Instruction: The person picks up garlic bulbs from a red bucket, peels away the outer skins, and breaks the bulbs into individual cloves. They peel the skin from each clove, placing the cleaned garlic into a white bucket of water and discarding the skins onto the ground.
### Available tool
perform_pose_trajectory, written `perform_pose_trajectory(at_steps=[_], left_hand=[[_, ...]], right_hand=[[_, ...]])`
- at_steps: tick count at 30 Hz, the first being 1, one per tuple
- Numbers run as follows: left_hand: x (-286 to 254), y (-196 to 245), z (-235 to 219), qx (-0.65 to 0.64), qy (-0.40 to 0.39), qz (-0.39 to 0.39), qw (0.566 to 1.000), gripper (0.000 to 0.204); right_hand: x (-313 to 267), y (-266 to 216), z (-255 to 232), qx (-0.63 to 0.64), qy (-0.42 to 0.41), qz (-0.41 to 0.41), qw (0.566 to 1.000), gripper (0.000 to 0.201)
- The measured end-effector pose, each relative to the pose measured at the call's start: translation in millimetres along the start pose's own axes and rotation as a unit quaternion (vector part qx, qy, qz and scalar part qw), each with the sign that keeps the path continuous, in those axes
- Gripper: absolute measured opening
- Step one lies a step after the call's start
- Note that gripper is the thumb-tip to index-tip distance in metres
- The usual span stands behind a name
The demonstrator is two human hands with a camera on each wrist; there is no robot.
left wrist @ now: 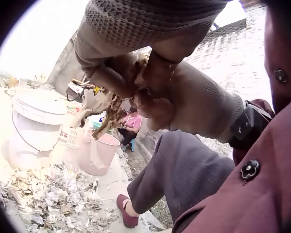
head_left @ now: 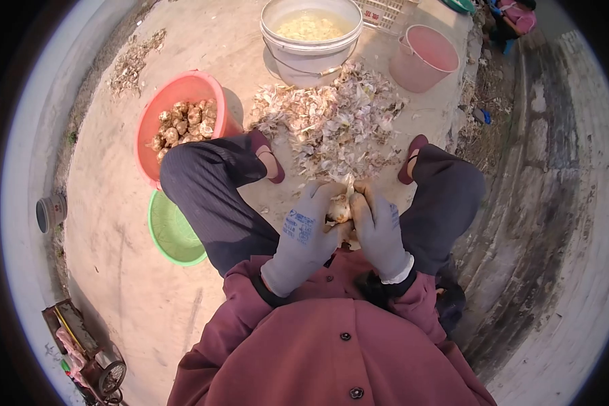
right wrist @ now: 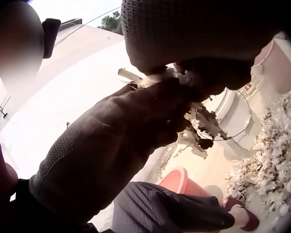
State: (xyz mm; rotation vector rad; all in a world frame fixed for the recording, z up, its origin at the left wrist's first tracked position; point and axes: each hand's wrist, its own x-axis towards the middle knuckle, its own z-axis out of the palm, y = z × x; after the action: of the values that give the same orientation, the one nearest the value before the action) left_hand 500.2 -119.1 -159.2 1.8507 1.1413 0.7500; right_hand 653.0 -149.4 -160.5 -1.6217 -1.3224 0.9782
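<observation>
Both hands wear grey gloves and meet between the knees. The left hand [head_left: 303, 233] and the right hand [head_left: 379, 230] grip a garlic bulb [head_left: 340, 208] from its two sides, fingers curled round it. Papery skin sticks up between the fingertips in the head view. Loose skin [right wrist: 203, 128] also hangs below the hands in the right wrist view, and dry skin [left wrist: 111, 114] shows beside the fingers in the left wrist view. The gloves hide much of the bulb.
A heap of peelings [head_left: 338, 122] lies beyond the feet. Around it stand a white bucket [head_left: 304, 61] with pale contents, a pink bucket [head_left: 419, 74], and a red basin [head_left: 145, 128] of bulbs. A green basket [head_left: 166, 233] sits left; a seated person [head_left: 514, 20] is at far right.
</observation>
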Motion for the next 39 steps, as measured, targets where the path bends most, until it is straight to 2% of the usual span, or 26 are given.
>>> perform_pose_trajectory(at_steps=[2, 3, 5, 6, 8, 9, 10, 12, 13, 14, 15, 16, 18, 21, 24, 26, 33, 37, 39], left_hand=[[0.3, 3.0, -2.3, -0.034, -0.005, -0.014, 0.999, 0.054], [-1.2, 1.4, -0.1, -0.036, -0.008, -0.017, 0.999, 0.054], [1.6, -1.4, 4.1, -0.045, 0.02, 0.015, 0.999, 0.054], [3.9, -0.3, 4.2, -0.046, 0.019, 0.016, 0.999, 0.054], [2.2, 3.3, 1.4, -0.058, 0.01, -0.03, 0.998, 0.055], [0.4, 3.5, -1.0, -0.058, 0.005, -0.04, 0.998, 0.055], [-0.8, 3.0, -2.9, -0.052, 0.009, -0.044, 0.998, 0.054], [3.3, 0.0, -1.5, -0.051, 0.02, -0.032, 0.998, 0.053], [1.9, -4.1, -0.8, -0.035, 0.013, -0.017, 0.999, 0.055], [1.9, -6.7, -0.9, -0.017, 0.007, -0.002, 1.0, 0.056], [4.7, -4.4, 0.1, 0.024, 0.032, 0.062, 0.997, 0.055], [6.7, -4.2, -1.6, 0.027, 0.035, 0.061, 0.997, 0.055], [4.6, -1.6, -4.9, -0.003, -0.029, 0.034, 0.999, 0.052], [3.1, -2.8, -3.3, 0.012, -0.046, 0.048, 0.998, 0.05], [1.3, -3.3, -3.3, 0.02, -0.059, 0.064, 0.996, 0.049], [2.0, -2.1, -2.9, 0.015, -0.062, 0.066, 0.996, 0.049], [-4.8, -3.7, 1.8, 0.031, -0.052, 0.041, 0.997, 0.048], [-7.4, -2.4, 4.0, 0.012, -0.049, 0.002, 0.999, 0.049], [-8.0, -3.1, 4.5, 0.016, -0.046, 0.011, 0.999, 0.05]], right_hand=[[-1.6, 3.9, -0.4, -0.012, 0.022, -0.065, 0.998, 0.018], [-3.8, 2.1, -1.2, -0.013, 0.022, -0.061, 0.998, 0.018], [-1.7, -5.5, -4.9, 0.015, 0.015, 0.057, 0.998, 0.021], [-0.2, -3.0, -4.4, 0.014, 0.016, 0.057, 0.998, 0.021], [-4.2, 5.3, 1.5, -0.017, 0.163, -0.055, 0.985, 0.023], [-10.2, -15.9, -6.6, 0.042, 0.129, 0.039, 0.99, 0.029], [-17.9, -14.0, -5.9, 0.044, 0.126, 0.052, 0.99, 0.029], [-12.6, -12.5, -12.4, -0.033, 0.059, -0.099, 0.993, 0.035], [-13.4, -7.4, -9.0, -0.073, 0.046, -0.11, 0.99, 0.037], [-13.6, -9.1, -9.2, -0.075, 0.05, -0.117, 0.989, 0.037], [-14.4, -10.6, -7.7, -0.056, 0.043, -0.081, 0.994, 0.037], [-15.0, -10.2, -4.9, -0.035, 0.033, -0.042, 0.998, 0.037], [-18.5, -6.9, -4.8, -0.024, 0.011, -0.015, 1.0, 0.037], [-17.9, -7.7, -8.7, -0.03, 0.007, 0.0, 1.0, 0.036], [-18.8, -3.3, -6.9, -0.068, 0.009, -0.037, 0.997, 0.035], [-18.2, -5.6, -6.6, -0.027, 0.0, 0.004, 1.0, 0.033], [-17.6, -0.7, 2.7, -0.034, 0.007, 0.019, 0.999, 0.024], [-17.4, 1.1, 6.4, 0.013, 0.019, 0.085, 0.996, 0.017], [-19.5, 8.4, 10.4, 0.038, 0.023, 0.11, 0.993, 0.016]])
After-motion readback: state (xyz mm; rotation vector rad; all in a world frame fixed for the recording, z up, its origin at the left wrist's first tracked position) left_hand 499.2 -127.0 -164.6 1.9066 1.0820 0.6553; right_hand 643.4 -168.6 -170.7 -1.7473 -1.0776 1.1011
